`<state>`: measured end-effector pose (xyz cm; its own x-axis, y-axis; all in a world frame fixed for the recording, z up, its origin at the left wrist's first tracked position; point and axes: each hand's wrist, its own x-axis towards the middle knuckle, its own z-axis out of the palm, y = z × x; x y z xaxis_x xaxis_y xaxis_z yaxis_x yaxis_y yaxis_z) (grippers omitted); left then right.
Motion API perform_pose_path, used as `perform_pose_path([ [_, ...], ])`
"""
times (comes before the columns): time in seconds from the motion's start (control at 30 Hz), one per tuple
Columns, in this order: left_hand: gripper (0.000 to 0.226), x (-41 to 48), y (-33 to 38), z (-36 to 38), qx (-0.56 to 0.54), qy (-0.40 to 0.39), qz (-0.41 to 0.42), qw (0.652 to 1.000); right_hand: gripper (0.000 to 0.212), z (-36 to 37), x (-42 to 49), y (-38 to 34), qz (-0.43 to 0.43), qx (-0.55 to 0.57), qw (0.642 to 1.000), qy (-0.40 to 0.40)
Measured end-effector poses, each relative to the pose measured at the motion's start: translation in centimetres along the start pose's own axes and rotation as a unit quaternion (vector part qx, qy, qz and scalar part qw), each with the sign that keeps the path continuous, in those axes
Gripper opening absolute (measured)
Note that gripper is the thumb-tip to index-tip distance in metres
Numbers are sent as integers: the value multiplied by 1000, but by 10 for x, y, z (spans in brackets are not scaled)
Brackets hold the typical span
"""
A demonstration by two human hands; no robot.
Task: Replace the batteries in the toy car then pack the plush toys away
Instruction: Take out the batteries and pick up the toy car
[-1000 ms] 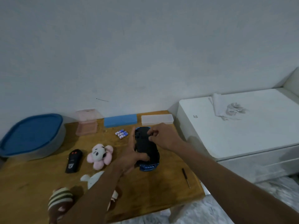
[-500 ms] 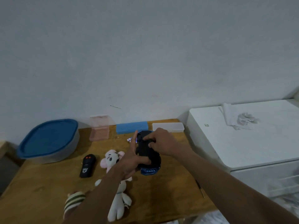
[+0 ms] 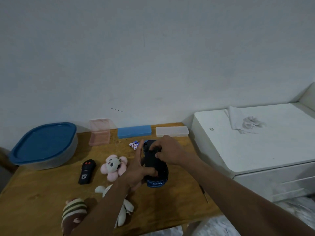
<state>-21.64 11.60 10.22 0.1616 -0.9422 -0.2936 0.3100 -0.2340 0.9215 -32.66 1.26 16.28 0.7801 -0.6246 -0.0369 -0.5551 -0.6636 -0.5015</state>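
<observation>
The blue toy car (image 3: 156,169) lies upside down on the wooden table (image 3: 179,198), its black underside up. My left hand (image 3: 138,171) holds its left side, thumb across the underside. My right hand (image 3: 167,151) curls its fingers onto the far part of the underside, pinching there; what it pinches is hidden. Several small batteries (image 3: 134,144) lie just beyond the car. A pink flower plush (image 3: 113,166) sits left of the car. A white plush (image 3: 125,210) lies partly under my left forearm, and a striped brown plush (image 3: 74,213) lies near the front edge.
A black remote (image 3: 86,172) lies left of the flower plush. A blue-lidded tub (image 3: 44,145) stands at the back left. An open pink box (image 3: 100,132), a blue case (image 3: 134,131) and a clear case (image 3: 172,131) line the wall. A screwdriver (image 3: 204,193) lies right. White cabinet (image 3: 272,150) adjoins.
The camera view shifted, first rightward and then back. Both hands stay on the upturned car; my right fingers keep working at its far end.
</observation>
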Motion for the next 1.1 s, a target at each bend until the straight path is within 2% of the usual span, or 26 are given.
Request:
perform_pose_path([
  [0.3, 114, 0, -4, 5, -14, 9, -11, 1000, 30, -11, -6, 0, -7, 6, 1000, -2],
  [0.63, 111, -2, 2, 2, 7, 15, -1, 1000, 46, -17, -12, -2, -39, 9, 999, -29],
  [0.93, 113, -6, -4, 5, 14, 7, -13, 1000, 40, -19, -13, 5, -49, 23, 998, -40],
  [1.1, 117, -5, -13, 9, 21, 4, -14, 1000, 36, -33, -19, 19, -22, 49, 999, -6],
])
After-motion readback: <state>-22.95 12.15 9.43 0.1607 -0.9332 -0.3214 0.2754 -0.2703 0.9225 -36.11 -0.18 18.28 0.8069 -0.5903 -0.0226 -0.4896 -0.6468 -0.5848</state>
